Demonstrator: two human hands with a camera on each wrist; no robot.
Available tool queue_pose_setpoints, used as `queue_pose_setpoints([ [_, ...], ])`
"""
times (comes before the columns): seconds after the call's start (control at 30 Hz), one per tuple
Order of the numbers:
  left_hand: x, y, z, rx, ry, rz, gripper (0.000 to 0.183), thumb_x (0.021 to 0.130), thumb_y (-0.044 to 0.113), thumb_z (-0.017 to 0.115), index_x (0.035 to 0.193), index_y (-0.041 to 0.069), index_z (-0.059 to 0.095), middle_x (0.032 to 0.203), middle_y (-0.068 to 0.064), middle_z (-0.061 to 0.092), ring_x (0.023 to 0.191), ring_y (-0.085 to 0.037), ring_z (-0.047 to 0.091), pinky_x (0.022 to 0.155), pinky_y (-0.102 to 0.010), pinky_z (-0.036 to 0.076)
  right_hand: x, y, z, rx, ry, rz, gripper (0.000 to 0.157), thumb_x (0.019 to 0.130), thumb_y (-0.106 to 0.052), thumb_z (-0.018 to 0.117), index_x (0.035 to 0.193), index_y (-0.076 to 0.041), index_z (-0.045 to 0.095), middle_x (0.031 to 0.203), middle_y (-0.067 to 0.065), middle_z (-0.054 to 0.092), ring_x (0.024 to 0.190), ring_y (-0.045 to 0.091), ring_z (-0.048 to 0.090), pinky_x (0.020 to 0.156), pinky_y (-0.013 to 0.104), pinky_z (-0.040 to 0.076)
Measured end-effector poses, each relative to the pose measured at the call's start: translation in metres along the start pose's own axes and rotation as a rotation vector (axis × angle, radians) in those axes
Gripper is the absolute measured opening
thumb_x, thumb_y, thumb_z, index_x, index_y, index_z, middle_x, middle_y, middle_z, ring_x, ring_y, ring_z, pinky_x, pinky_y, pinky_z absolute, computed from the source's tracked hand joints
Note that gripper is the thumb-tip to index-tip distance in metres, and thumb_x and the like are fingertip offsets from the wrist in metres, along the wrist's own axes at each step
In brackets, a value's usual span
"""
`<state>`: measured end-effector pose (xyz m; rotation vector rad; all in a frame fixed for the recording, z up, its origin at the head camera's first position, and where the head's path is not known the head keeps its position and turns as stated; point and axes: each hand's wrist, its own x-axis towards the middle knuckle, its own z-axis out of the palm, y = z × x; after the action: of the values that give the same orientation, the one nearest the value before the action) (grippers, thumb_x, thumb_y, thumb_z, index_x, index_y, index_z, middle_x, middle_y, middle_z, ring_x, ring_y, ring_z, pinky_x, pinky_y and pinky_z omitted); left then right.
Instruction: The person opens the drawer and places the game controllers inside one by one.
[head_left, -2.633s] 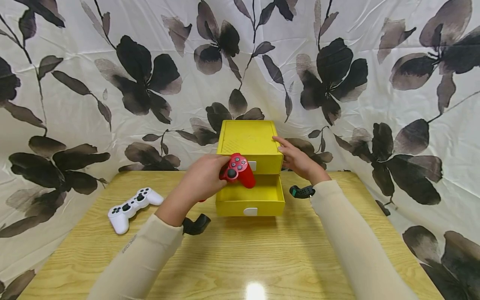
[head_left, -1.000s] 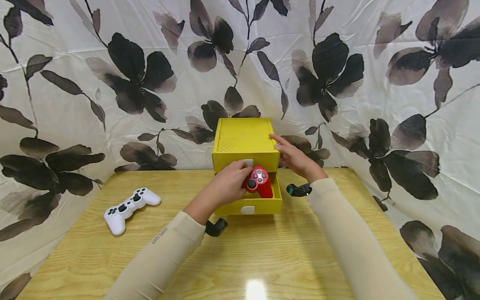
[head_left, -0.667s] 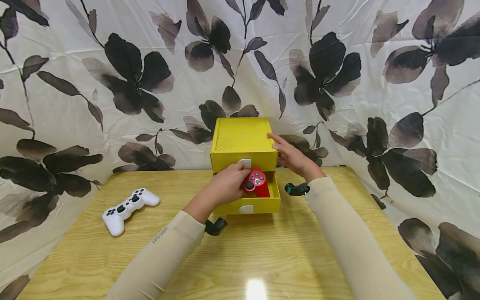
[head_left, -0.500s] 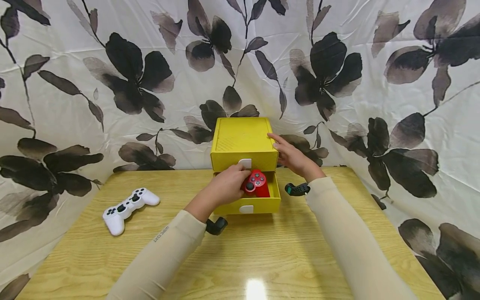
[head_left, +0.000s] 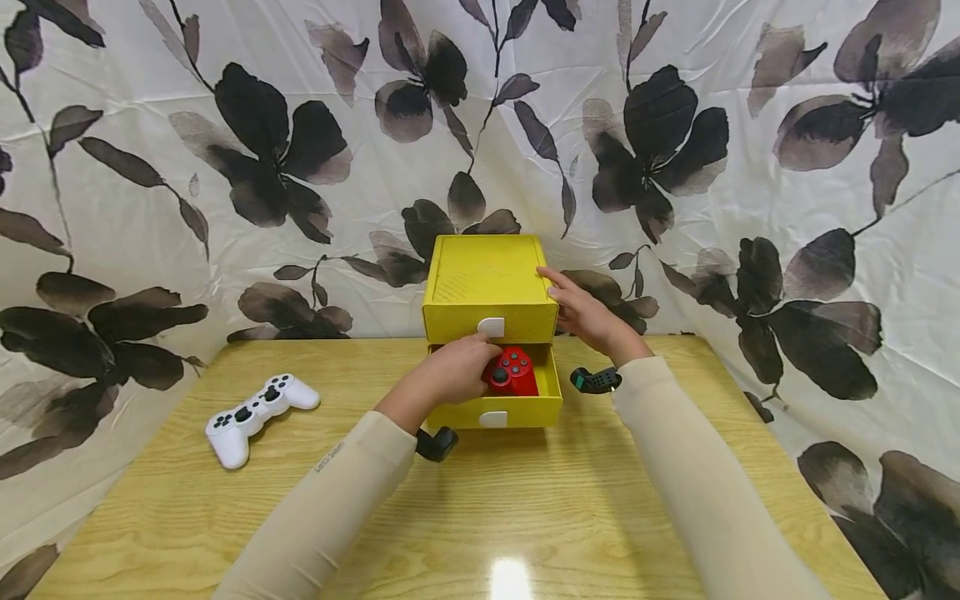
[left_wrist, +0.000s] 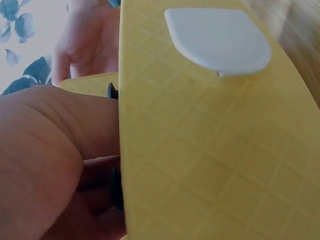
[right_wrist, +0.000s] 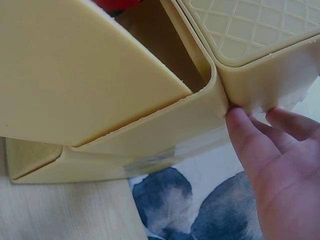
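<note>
A red game controller [head_left: 515,372] sits low inside the pulled-out lower drawer [head_left: 525,413] of a small yellow drawer unit [head_left: 487,271]. My left hand [head_left: 460,369] reaches over the drawer's front and grips the controller's left part, which the hand hides. In the left wrist view, the drawer front covers the fingertips of the left hand [left_wrist: 45,155]. My right hand [head_left: 592,319] rests its fingers against the unit's right side, near the top. The right wrist view has the fingertips of the right hand [right_wrist: 285,165] touching the unit's side wall.
A white game controller [head_left: 260,416] lies on the wooden table [head_left: 570,517], left of the drawer unit. The upper drawer, with its white tab [head_left: 491,327], is closed. Patterned floral cloth [head_left: 315,75] hangs behind and at both sides.
My left hand has carried the red controller rightward and down into the lower drawer. Over the last half second it has sunk slightly deeper. The right hand stays against the unit's side.
</note>
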<state>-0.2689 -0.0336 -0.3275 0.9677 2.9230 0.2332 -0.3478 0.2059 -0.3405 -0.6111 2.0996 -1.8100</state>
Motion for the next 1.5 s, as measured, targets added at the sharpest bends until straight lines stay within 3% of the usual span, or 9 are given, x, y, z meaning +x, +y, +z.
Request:
queue_pose_setpoints([
  [0.3, 0.005, -0.004, 0.003, -0.010, -0.069, -0.001, 0.037, 0.083, 0.006, 0.070, 0.120, 0.003, 0.064, 0.110, -0.009, 0.061, 0.099, -0.022, 0.056, 0.095, -0.035, 0.049, -0.001, 0.001, 0.001, 0.009, 0.003, -0.005, 0.057, 0.103, -0.034, 0.032, 0.156, -0.027, 0.012, 0.163, 0.009, 0.010, 0.147, 0.034, 0.024, 0.119, 0.056, 0.017],
  [0.97, 0.018, -0.011, 0.012, -0.062, -0.134, -0.032, 0.037, 0.085, 0.007, 0.068, 0.122, 0.008, 0.066, 0.110, -0.004, 0.068, 0.093, -0.017, 0.059, 0.095, -0.033, 0.050, 0.002, 0.002, 0.001, 0.018, -0.009, -0.006, 0.058, 0.104, -0.034, 0.032, 0.157, -0.028, 0.010, 0.163, 0.007, 0.009, 0.147, 0.035, 0.022, 0.119, 0.057, 0.017],
  [1.5, 0.014, -0.015, 0.013, -0.137, -0.115, -0.012, 0.042, 0.086, 0.014, 0.070, 0.127, 0.009, 0.063, 0.121, -0.005, 0.067, 0.106, -0.020, 0.060, 0.102, -0.035, 0.047, -0.001, 0.002, 0.001, 0.009, 0.009, -0.010, 0.058, 0.103, -0.036, 0.033, 0.156, -0.028, 0.012, 0.163, 0.007, 0.009, 0.147, 0.034, 0.023, 0.120, 0.056, 0.017],
])
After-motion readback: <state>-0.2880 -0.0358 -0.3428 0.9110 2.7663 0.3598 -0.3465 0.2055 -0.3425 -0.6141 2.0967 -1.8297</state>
